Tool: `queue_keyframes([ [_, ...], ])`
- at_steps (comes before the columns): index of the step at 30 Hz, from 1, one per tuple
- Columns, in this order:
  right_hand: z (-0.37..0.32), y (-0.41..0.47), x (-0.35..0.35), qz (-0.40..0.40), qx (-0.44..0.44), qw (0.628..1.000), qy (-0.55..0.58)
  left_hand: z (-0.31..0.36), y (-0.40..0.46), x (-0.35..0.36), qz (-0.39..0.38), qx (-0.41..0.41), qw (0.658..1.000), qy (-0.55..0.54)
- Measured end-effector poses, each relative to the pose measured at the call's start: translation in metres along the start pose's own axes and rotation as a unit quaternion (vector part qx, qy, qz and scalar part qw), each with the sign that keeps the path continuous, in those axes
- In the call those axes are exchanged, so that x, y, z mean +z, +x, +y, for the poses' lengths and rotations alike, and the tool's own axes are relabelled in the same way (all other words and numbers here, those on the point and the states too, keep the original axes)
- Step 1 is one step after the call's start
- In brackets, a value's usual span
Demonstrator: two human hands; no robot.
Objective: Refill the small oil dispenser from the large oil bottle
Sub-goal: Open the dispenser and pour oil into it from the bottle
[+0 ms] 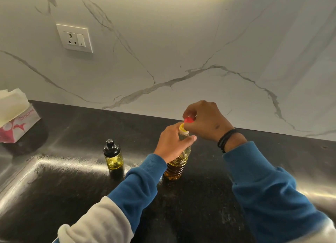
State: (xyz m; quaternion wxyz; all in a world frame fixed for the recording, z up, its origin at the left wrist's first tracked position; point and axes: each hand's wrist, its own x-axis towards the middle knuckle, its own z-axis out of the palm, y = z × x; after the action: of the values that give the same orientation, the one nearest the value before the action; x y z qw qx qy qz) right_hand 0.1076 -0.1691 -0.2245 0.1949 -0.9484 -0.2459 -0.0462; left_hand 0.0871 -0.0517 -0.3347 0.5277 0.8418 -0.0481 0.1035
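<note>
Left hand grips the large oil bottle; right hand pinches its red cap. Squeezing the opened bottle could spill oil.

A dark, shiny table runs along a white marble wall with grey veins. At the far left edge of the table stands a pink and white tissue box, with white tissues coming out of its top. On the wall, above the left part, is a white socket with a switch.
</note>
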Motion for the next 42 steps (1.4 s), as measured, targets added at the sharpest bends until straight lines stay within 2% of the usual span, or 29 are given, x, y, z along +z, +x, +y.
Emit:
queue_keyframes([
  [2, 0.007, -0.008, -0.004, 0.042, 0.002, 0.998, 0.056, 0.002, 0.0, -0.001, 0.015, 0.008, 0.994, 0.111],
  [4, 0.015, -0.017, -0.005, 0.091, 0.007, 0.99, 0.104, 0.013, -0.004, 0.001, 0.097, 0.031, 0.983, 0.156],
  [6, 0.025, -0.027, -0.004, 0.149, 0.025, 0.979, 0.136, 0.029, -0.012, 0.004, 0.22, 0.106, 0.962, 0.121],
  [8, 0.035, -0.037, -0.001, 0.206, 0.055, 0.96, 0.179, 0.041, -0.02, 0.013, 0.274, 0.156, 0.948, 0.037],
  [10, 0.045, -0.048, 0.004, 0.241, 0.088, 0.94, 0.227, 0.055, -0.028, 0.025, 0.229, 0.14, 0.961, -0.067],
  [12, 0.058, -0.06, 0.013, 0.266, 0.111, 0.922, 0.257, 0.063, -0.034, 0.042, 0.173, 0.082, 0.97, -0.148],
  [17, 0.094, -0.092, 0.05, 0.298, 0.189, 0.889, 0.293, 0.05, -0.037, 0.086, 0.057, -0.047, 0.96, -0.268],
  [21, 0.121, -0.116, 0.093, 0.272, 0.249, 0.886, 0.283, 0.01, -0.042, 0.115, -0.018, -0.172, 0.961, -0.214],
  [26, 0.141, -0.138, 0.147, 0.177, 0.336, 0.897, 0.227, -0.03, -0.05, 0.14, -0.114, -0.255, 0.954, -0.105],
  [30, 0.149, -0.146, 0.173, 0.124, 0.365, 0.904, 0.186, -0.044, -0.055, 0.152, -0.168, -0.269, 0.948, -0.035],
  [34, 0.155, -0.147, 0.188, 0.097, 0.37, 0.91, 0.16, -0.051, -0.055, 0.158, -0.2, -0.296, 0.934, -0.017],
  [42, 0.148, -0.143, 0.189, 0.055, 0.36, 0.927, 0.091, -0.053, -0.056, 0.138, -0.185, -0.295, 0.937, -0.017],
])
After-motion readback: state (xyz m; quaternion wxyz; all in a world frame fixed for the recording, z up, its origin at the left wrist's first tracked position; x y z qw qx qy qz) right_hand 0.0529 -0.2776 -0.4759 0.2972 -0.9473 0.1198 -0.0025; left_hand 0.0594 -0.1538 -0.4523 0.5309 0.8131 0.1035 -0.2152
